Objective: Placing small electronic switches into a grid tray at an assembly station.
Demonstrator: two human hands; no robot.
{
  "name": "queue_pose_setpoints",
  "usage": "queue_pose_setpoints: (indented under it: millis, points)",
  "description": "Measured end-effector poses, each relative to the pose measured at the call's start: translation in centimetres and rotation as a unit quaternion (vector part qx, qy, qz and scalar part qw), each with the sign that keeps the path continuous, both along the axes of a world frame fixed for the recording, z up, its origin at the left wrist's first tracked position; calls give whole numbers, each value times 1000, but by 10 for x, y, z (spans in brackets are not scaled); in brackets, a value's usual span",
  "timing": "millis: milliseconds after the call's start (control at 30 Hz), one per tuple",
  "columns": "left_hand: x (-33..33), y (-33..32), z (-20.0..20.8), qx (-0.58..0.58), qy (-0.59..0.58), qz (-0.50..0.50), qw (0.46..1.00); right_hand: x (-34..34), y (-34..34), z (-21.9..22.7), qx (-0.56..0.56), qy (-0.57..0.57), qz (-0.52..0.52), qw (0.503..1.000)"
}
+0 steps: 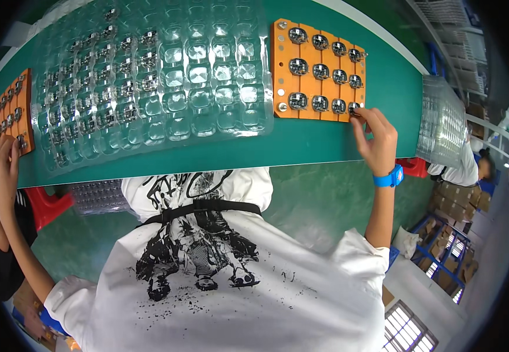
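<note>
Right of the clear tray (pixel 198 73), the right hand (pixel 377 141) is holding its fingers nearly together at the corner module (pixel 353 108) of an orange board (pixel 309 53). Left of the tray, the left hand (pixel 5 164) is curling its fingers beside another module (pixel 22 141); I cannot tell whether either is gripping. Handling well means pinching rims lightly, keeping modules level and sparing neighbours.

No text was legible. The white shirt (pixel 231 293) bore black script-like strokes, unreadable at this angle; the blue wristband (pixel 387 178) carried a small pale mark, too small to read.
</note>
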State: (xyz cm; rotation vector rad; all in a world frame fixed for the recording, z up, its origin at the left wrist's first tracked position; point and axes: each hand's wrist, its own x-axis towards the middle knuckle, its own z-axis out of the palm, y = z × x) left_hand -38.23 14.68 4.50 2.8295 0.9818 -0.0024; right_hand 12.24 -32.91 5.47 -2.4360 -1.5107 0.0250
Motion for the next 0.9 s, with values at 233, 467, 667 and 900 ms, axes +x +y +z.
queue_pose_setpoints:
  millis: [233, 467, 667, 900]
  points:
    - [16, -38, 23, 67, -65, -34, 995, -10, 3, 9, 63, 45, -26, 997]
    - [86, -130, 22, -84, -128, -137, 979, -24, 8, 26, 55, 38, 4, 998]
    - [162, -238, -15, -267, -212, -311, 887, -32, 29, 12, 80, -45, 36, 995]
    - [196, -266, -23, -319, -267, -356, 837, -22, 25, 7, 33, -52, 48, 997]
